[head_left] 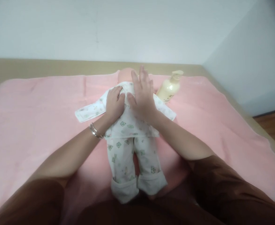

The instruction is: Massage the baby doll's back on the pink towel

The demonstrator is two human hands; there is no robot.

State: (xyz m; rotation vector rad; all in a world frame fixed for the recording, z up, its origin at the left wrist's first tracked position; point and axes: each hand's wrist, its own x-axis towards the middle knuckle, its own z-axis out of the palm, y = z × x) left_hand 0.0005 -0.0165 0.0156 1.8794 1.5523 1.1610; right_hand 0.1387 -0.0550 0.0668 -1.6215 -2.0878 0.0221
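A baby doll (127, 75) lies on a pink sheet, its head away from me and its legs toward me. It wears a white printed top (128, 126) and matching trousers (122, 156) with turned-up cuffs. My left hand (115, 101) rests on the left side of the doll's chest, thumb apart from the fingers. On the right side of the chest is my right hand (143, 97), its fingers spread and pointing up, slightly blurred. The doll's face cannot be made out, partly hidden beyond my right hand.
A cream pump bottle (169, 89) stands tilted just right of the doll. The pink sheet (46, 118) covers a tan surface (34, 67). Pale walls (128, 31) rise behind and at the right, with a wooden floor (274, 126) at the far right.
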